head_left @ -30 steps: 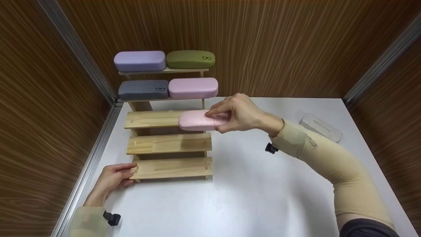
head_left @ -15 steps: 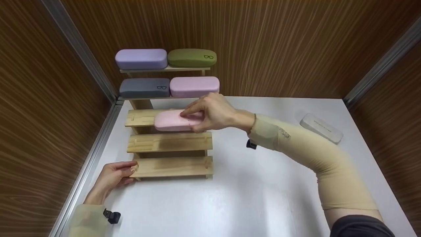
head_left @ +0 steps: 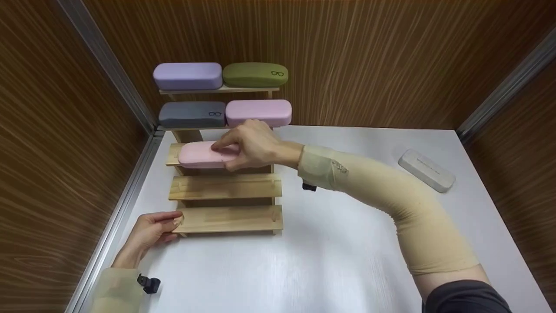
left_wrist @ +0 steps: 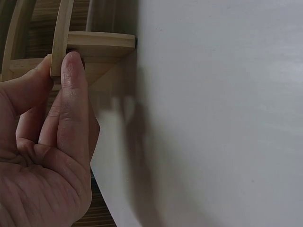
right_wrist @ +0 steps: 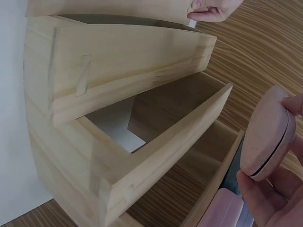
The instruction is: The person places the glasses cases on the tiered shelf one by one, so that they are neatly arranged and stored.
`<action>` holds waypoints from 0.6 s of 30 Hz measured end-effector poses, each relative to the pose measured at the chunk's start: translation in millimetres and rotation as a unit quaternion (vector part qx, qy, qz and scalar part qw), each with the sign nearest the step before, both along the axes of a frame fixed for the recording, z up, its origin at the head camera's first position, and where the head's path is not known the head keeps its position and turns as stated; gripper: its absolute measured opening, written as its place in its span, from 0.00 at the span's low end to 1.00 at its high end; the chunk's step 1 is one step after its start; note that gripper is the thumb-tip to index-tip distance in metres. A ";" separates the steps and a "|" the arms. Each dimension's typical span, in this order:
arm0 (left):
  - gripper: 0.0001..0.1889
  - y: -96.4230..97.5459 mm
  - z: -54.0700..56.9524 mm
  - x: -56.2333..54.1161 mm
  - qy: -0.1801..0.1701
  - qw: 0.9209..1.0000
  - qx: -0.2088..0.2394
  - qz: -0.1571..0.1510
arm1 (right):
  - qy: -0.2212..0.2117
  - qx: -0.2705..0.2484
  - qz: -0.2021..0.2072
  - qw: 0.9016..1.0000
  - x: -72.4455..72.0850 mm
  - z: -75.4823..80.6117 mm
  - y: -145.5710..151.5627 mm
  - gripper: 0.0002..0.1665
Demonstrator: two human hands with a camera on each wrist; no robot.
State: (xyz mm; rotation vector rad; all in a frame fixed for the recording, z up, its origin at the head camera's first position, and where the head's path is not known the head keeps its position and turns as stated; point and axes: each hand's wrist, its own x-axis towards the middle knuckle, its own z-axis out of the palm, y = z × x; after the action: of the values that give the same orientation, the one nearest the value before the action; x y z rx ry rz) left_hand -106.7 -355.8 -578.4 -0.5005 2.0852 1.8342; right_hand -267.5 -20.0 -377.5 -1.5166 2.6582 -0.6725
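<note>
My right hand (head_left: 254, 145) grips the right end of a light pink glasses case (head_left: 196, 154), thumb in front and fingers over the top. In the head view the case is over the left part of the middle step of a wooden tiered rack (head_left: 226, 219); in the right wrist view the case (right_wrist: 267, 132) appears apart from the rack's boards. My left hand (head_left: 147, 232) pinches the left end of the lowest step; the left wrist view shows thumb and fingers on either side of the board (left_wrist: 60, 42).
Above stand a lilac case (head_left: 187, 76) and an olive case (head_left: 255, 74) on the top step. A grey case (head_left: 192, 114) and another pink case (head_left: 259, 112) fill the second. A whitish case (head_left: 426, 170) lies on the white table at right. Wood-grain walls enclose the table.
My right hand has carried the light pink case leftward along the middle step, from its right half to its left part. The left hand keeps its hold on the lowest step.
</note>
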 end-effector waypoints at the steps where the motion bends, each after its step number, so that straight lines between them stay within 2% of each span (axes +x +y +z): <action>1: 0.23 0.5 0.7 0.3 -0.001 1.000 0.001 -0.001 | 0.001 0.005 -0.001 1.000 -0.4 -0.5 -3.8 0.30; 6: 0.23 1.9 2.3 1.2 -0.001 1.000 0.006 0.002 | -0.002 0.028 0.001 1.000 -2.1 -4.6 -23.0 0.31; 18: 0.23 0.0 0.4 1.4 0.002 1.000 0.011 0.005 | -0.014 0.071 -0.030 0.997 -12.1 -12.7 -55.1 0.35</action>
State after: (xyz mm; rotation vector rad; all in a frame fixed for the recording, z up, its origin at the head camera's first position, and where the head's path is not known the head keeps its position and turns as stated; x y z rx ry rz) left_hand -105.3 -355.8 -577.9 -0.5032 2.0658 1.8643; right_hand -279.5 -75.1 -390.2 -1.3874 2.6752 -0.4906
